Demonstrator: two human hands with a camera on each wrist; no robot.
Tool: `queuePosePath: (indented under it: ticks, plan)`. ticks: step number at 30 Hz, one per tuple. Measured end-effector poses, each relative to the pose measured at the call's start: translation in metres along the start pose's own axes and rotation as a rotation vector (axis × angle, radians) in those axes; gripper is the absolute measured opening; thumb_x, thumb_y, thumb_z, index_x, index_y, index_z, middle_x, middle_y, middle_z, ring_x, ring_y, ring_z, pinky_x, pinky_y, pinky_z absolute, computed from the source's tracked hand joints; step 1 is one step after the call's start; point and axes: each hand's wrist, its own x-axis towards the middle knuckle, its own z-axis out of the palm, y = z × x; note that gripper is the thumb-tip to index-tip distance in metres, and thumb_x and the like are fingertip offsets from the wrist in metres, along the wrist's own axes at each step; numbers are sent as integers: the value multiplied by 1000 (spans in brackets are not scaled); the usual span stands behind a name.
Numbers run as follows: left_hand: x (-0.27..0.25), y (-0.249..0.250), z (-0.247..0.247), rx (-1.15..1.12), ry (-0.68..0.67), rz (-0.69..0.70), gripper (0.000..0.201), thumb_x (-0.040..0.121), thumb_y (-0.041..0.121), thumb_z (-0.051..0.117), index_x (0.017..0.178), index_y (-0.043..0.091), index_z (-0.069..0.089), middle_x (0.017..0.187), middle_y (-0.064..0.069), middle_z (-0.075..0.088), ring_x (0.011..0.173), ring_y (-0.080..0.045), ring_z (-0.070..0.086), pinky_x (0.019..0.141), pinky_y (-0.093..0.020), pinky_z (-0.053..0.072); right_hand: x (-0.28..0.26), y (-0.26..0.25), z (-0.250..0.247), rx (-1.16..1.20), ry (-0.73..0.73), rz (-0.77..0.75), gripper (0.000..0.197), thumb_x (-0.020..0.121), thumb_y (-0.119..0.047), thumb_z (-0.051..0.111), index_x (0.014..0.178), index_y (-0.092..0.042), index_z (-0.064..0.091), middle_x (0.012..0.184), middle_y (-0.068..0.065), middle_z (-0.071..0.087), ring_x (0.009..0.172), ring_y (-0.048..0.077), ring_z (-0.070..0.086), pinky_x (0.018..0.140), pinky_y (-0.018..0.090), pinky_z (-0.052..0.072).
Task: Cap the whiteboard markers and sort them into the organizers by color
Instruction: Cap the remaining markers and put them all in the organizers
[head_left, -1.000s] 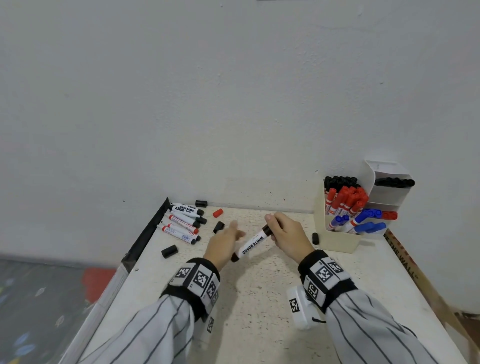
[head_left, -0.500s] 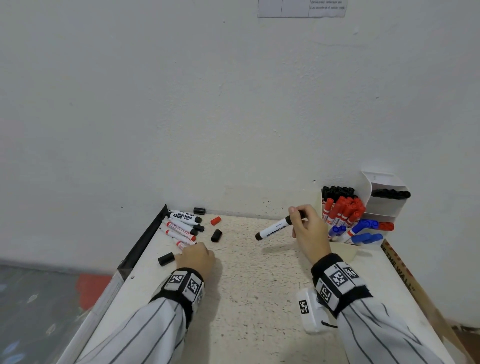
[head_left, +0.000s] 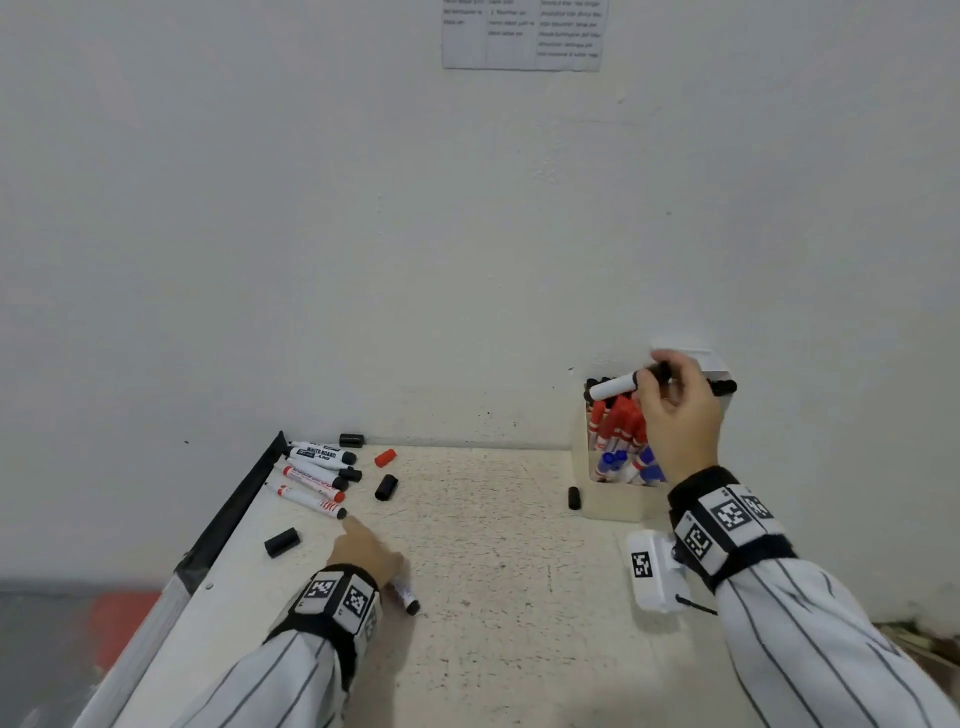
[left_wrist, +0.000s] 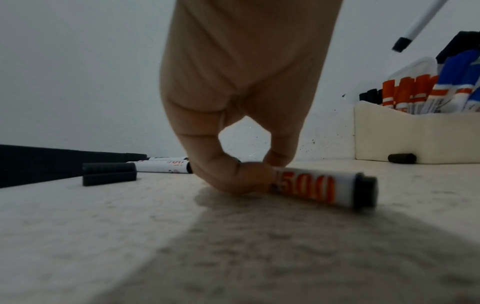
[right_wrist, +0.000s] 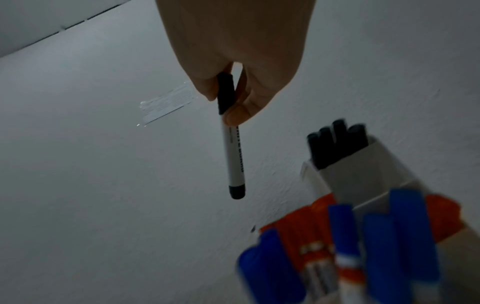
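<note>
White wall and a speckled desk (head_left: 498, 597) frame a sorting job that looks well advanced but not finished. At the desk's right rear, the cream organizer (head_left: 613, 506) already stands packed with capped red and blue markers, with black ones at its back, and the white organizer (right_wrist: 363, 174) beside it holds a row of black-capped markers. The right hand (head_left: 675, 415) hovers over these bins, its fingers clamped on the cap end of a capped black marker (head_left: 615, 386), which hangs in the air above the organizers and is not yet dropped in; by its color it likely belongs with the black ones. The left hand (head_left: 366, 551) is down on the desk near its front left, fingers pinched on a marker with red print (left_wrist: 324, 190) that lies flat; whether it wears a cap cannot be told, as the hand hides that end. Left to do: about 5 markers (head_left: 317, 475) lie grouped at the rear left corner, at least some uncapped, and loose caps are scattered about, at least 4 black ones (head_left: 282, 542) and 1 red cap (head_left: 385, 458), 1 black cap resting against the cream organizer's base.
</note>
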Motion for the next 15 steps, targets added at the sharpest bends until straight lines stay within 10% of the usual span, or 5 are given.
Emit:
queuePosePath:
  ticks: [3,10,15]
  plan:
    - [-3,8,2,-98,0,22,56,88,16,59,132,4,26,113,-16,55,80,-21,55,71,-26,48,22,6,-31,-59,89,-46,20,88,-8,57,108,-8,61,100,6,61,89,18,60,74,10,49]
    - [-4,25,11,-265,85,158,48,89,28,55,128,7,35,107,-16,59,82,-25,57,73,-32,49,41,25,-81,-206,178,-22,17,87,-5,57,103,-3,60,95,13,63,82,21,58,66,0,41]
    - [-6,32,16,-316,56,179,46,90,26,54,128,6,36,103,-15,55,89,-27,56,79,-33,48,34,54,-89,-389,95,7,14,82,-4,63,96,-3,63,94,18,63,85,30,60,77,28,44]
